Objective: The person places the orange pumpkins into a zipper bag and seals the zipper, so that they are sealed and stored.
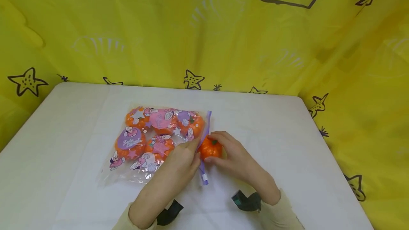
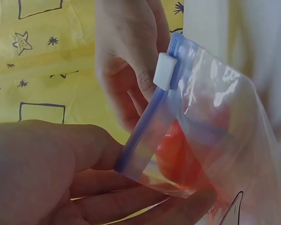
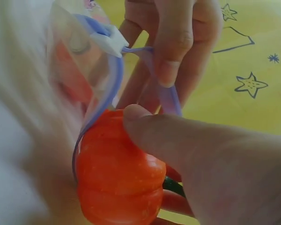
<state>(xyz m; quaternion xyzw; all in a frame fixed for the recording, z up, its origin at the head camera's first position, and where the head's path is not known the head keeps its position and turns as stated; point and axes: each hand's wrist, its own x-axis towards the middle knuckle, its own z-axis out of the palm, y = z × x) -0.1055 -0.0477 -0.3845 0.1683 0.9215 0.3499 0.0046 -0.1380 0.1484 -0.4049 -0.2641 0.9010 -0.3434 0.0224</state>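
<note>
While pumpkin (image 1: 211, 148) sits at mouth (image 1: 208, 120) of zip bag (image 1: 177, 131), more pumpkins (image 1: 198, 125) inside.

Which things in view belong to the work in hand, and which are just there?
In the work:
bag, edge held by the left hand
pumpkin, in the right hand
other pumpkins, inside the bag

Just there:
white table, under the bag
yellow curtain, behind
black gadgets, by the wrists
</note>
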